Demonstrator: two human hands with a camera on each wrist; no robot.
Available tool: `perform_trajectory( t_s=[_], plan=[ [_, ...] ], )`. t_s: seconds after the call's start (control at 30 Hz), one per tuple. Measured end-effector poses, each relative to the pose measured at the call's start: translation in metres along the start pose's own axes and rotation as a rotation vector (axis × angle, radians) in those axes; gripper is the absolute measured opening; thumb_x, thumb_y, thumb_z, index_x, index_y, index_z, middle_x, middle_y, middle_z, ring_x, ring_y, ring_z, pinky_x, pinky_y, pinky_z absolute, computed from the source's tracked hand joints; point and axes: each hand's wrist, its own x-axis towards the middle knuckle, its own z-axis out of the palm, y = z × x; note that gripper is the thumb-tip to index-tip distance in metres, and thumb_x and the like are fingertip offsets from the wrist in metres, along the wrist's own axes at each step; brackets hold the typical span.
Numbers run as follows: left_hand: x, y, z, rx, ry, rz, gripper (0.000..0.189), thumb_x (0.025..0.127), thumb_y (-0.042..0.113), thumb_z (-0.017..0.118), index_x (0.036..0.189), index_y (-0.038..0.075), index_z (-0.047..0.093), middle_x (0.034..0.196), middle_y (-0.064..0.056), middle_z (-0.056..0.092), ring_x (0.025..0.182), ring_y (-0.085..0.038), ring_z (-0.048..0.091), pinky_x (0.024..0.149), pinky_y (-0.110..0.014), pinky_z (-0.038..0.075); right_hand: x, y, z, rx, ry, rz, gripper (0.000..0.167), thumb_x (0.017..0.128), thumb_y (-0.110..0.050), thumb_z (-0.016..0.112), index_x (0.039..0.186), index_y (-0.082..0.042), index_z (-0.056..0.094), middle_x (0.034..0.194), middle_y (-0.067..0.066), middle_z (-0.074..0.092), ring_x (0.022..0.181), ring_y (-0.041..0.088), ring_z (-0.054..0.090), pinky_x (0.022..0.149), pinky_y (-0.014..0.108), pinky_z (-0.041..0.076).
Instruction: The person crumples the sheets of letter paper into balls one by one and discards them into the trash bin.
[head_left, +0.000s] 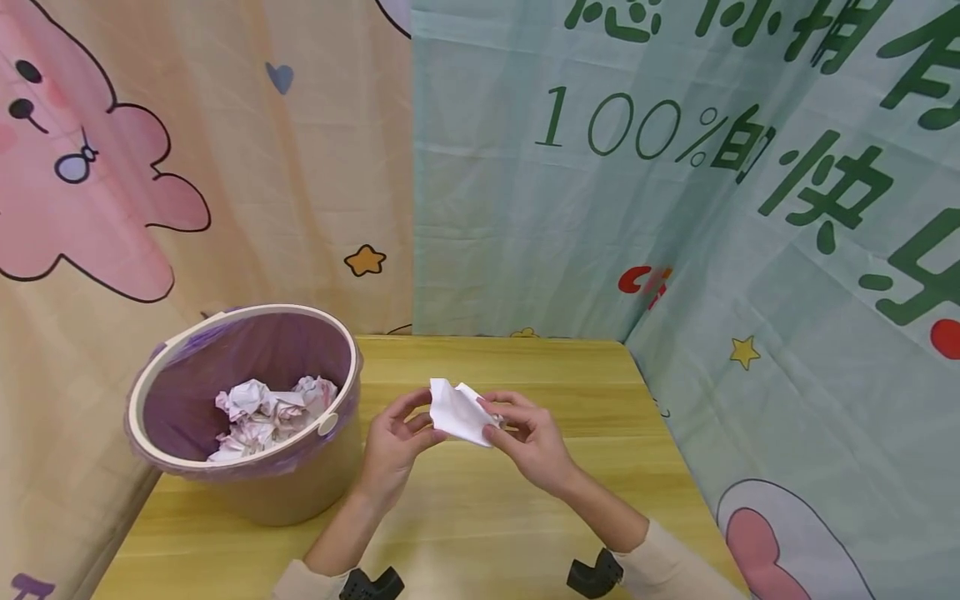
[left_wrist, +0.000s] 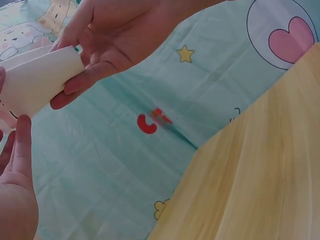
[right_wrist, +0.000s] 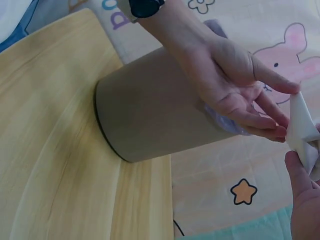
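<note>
A folded sheet of white paper [head_left: 457,412] is held up over the table between both hands. The left hand [head_left: 396,442] pinches its left edge between thumb and fingers. At the opposite side, the right hand [head_left: 534,440] grips it, thumb below and fingertips on the upper part. In the left wrist view the paper [left_wrist: 42,80] looks smooth and bent over in layers. From the right wrist, the paper [right_wrist: 300,127] shows a sharp crease, and the left thumb tip sits on its upper corner.
A round waste bin [head_left: 281,500] with a purple liner [head_left: 191,392] stands left of the hands on the wooden table [head_left: 525,517]. Several crumpled papers [head_left: 258,417] lie inside it. Printed curtains [head_left: 510,250] hang behind the table and along its right side.
</note>
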Motion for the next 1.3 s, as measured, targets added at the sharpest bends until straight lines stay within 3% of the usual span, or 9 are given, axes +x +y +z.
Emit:
perform_trajectory(
  t_s=[0.13, 0.3, 0.57, 0.83, 1.03, 1.3],
  plan=[
    [-0.003, -0.004, 0.004, -0.079, 0.022, 0.043, 0.060, 0.083, -0.009, 0.081, 0.139, 0.000, 0.062, 0.131, -0.009, 0.063, 0.111, -0.023, 0.069, 0.087, -0.033, 0.059, -0.001, 0.000, -0.003, 0.027, -0.024, -0.020, 0.035, 0.095, 0.009, 0.068, 0.130, 0.012, 0.064, 0.127, 0.025, 0.058, 0.107, 0.030, 0.065, 0.082, 0.038, 0.061],
    [-0.003, -0.012, 0.006, -0.132, 0.001, 0.133, 0.058, 0.086, -0.008, 0.079, 0.140, 0.002, 0.062, 0.135, -0.008, 0.064, 0.117, -0.024, 0.066, 0.090, -0.033, 0.057, 0.001, 0.000, -0.005, 0.031, 0.024, -0.010, 0.035, 0.092, 0.010, 0.072, 0.127, 0.009, 0.068, 0.123, 0.022, 0.068, 0.106, 0.024, 0.069, 0.083, 0.036, 0.061],
    [0.000, -0.017, 0.004, -0.046, -0.080, 0.269, 0.059, 0.086, -0.004, 0.079, 0.140, -0.011, 0.056, 0.134, -0.013, 0.064, 0.121, -0.024, 0.063, 0.091, -0.034, 0.057, 0.002, -0.001, -0.008, 0.023, -0.013, -0.108, 0.034, 0.088, 0.017, 0.072, 0.121, 0.014, 0.069, 0.124, 0.027, 0.066, 0.107, 0.025, 0.069, 0.081, 0.038, 0.061],
    [0.005, -0.014, 0.003, -0.021, -0.080, 0.282, 0.059, 0.084, 0.003, 0.082, 0.138, -0.008, 0.060, 0.134, -0.011, 0.064, 0.122, -0.025, 0.062, 0.089, -0.037, 0.057, 0.006, -0.004, -0.008, -0.087, -0.030, -0.247, 0.036, 0.084, 0.020, 0.074, 0.119, 0.010, 0.072, 0.117, 0.020, 0.065, 0.106, 0.028, 0.067, 0.083, 0.043, 0.060],
    [0.008, -0.009, 0.001, 0.074, -0.051, 0.311, 0.050, 0.083, 0.005, 0.083, 0.128, -0.009, 0.067, 0.126, -0.014, 0.064, 0.116, -0.024, 0.064, 0.086, -0.033, 0.060, 0.012, -0.008, -0.006, -0.229, -0.052, -0.385, 0.033, 0.082, 0.017, 0.078, 0.114, 0.009, 0.075, 0.108, 0.017, 0.071, 0.100, 0.032, 0.070, 0.081, 0.040, 0.061],
    [0.007, -0.007, -0.002, 0.116, -0.050, 0.298, 0.049, 0.081, 0.005, 0.084, 0.118, -0.020, 0.065, 0.117, -0.009, 0.064, 0.105, -0.020, 0.065, 0.081, -0.033, 0.061, 0.013, -0.012, -0.008, -0.356, -0.089, -0.405, 0.029, 0.081, 0.012, 0.082, 0.108, 0.004, 0.079, 0.104, 0.011, 0.074, 0.096, 0.026, 0.071, 0.077, 0.034, 0.062]
  ],
)
